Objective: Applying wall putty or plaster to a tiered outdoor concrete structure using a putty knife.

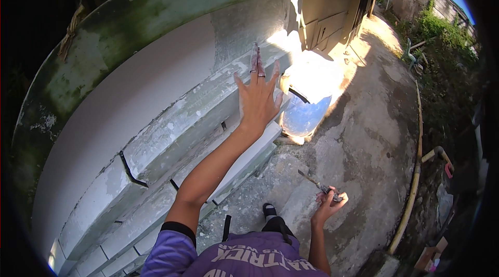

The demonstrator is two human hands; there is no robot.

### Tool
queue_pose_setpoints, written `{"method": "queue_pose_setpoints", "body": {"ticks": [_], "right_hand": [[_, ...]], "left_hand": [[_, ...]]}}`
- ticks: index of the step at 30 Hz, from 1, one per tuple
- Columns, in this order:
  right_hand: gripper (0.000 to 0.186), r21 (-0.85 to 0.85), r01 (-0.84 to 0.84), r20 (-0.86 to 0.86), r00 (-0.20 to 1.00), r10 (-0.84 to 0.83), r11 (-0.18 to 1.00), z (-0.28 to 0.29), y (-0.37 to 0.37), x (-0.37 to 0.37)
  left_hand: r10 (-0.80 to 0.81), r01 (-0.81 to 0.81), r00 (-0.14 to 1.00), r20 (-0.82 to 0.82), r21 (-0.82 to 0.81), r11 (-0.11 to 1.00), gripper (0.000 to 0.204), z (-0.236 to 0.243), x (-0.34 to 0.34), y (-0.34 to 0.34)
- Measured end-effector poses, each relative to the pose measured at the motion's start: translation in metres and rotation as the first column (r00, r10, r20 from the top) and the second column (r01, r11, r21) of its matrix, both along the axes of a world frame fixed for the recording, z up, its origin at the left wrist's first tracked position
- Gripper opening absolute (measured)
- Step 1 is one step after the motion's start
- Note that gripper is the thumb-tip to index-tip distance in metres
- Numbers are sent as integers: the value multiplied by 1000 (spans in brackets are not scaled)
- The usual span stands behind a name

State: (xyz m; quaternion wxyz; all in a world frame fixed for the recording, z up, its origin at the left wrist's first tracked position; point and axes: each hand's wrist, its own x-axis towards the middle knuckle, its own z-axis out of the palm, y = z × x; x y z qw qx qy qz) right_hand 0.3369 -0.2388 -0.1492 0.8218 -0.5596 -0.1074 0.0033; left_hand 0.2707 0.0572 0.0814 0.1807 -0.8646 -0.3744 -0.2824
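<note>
My left hand [255, 101] reaches forward over the pale, white-smeared ledge [174, 131], its fingers stretched out and spread. Something dark and reddish, stained with white, covers the middle fingers; I cannot tell whether it is a wrapping. Whether the fingertips press on the ledge or hover just above it is unclear. Lower and to the right, my right hand [327, 208] is closed round the grimy handle of a slim hand tool [310, 178]. Its thin end points up and left, away from me, over the concrete; the exact kind is too small to make out.
Stepped, grooved mouldings [138, 214] run below the ledge on the left, under a mossy green overhang [130, 22]. A blue, sunlit container [304, 116] stands beyond my left hand. Concrete path [358, 147] stretches ahead, edged by a yellowish pipe [414, 191] and plants on the right.
</note>
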Motion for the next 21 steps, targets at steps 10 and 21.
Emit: {"method": "queue_pose_setpoints", "body": {"ticks": [10, 21], "right_hand": [[25, -38, -10, 7, 1000, 11, 999, 8, 10, 32], [24, -299, 159, -33, 984, -177, 941, 18, 1, 116]], "left_hand": [[-736, 729, 675, -48, -109, 676, 45, -47, 156, 52], [-516, 603, 791, 329, -560, 568, 41, -328, -4, -61]]}}
